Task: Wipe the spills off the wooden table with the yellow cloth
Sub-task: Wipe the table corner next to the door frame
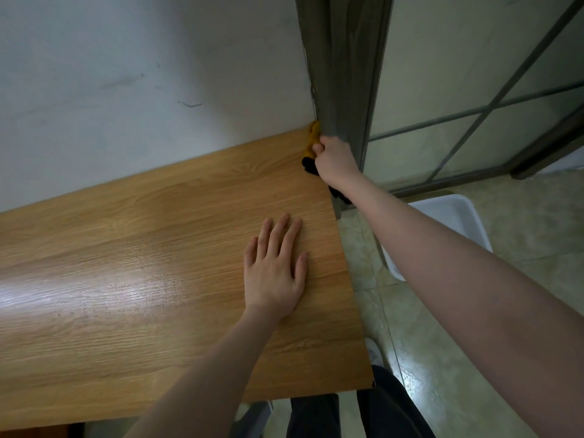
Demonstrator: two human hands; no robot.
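Note:
The wooden table [142,248] fills the left and middle of the view and shines with a glare patch near its centre. At its far right corner my right hand [335,159] grips the yellow cloth [313,137], which has a dark part hanging below my wrist. Most of the cloth is hidden by that hand. My left hand [276,267] lies flat on the table near the right edge, fingers straight and spread. Faint speckled marks show in the glare area; I cannot tell whether they are spills.
A white wall [142,74] runs along the table's far side. A grey door frame [341,64] stands at the far right corner, with glass panels [474,90] beyond. A white plastic tub [442,222] sits on the tiled floor to the right. My legs are below the table edge.

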